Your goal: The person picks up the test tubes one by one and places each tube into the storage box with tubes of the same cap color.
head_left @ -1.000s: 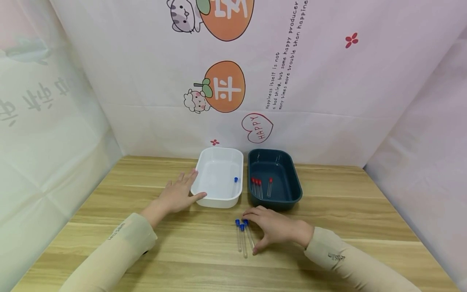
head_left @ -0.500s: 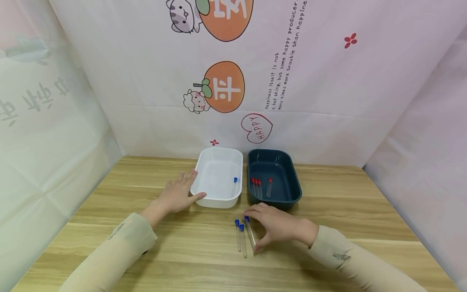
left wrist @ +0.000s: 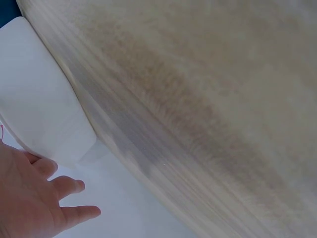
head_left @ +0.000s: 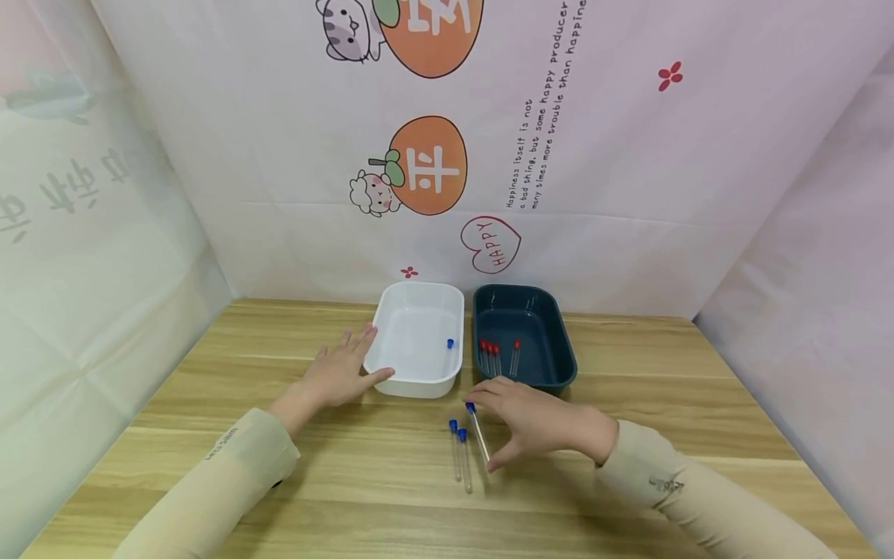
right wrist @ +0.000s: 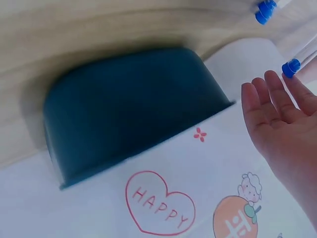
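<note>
So, tube [head_left: 479, 436] in wide-spread right hand [head_left: 534, 421].

Tally: one white tray [head_left: 412, 338] and one dark tray [head_left: 541, 330] are standing; four red-capped tubes [head_left: 497, 358], three blue-capped tubes [head_left: 466, 462], one further blue cap [head_left: 450, 343] are showing. Two hands [head_left: 335, 376] are appearing.

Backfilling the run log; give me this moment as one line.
right hand: pinches blue-capped tube; left hand: at white tray, blue cap inside; table: two more blue-capped tubes; dark tray: four red-capped tubes
</note>
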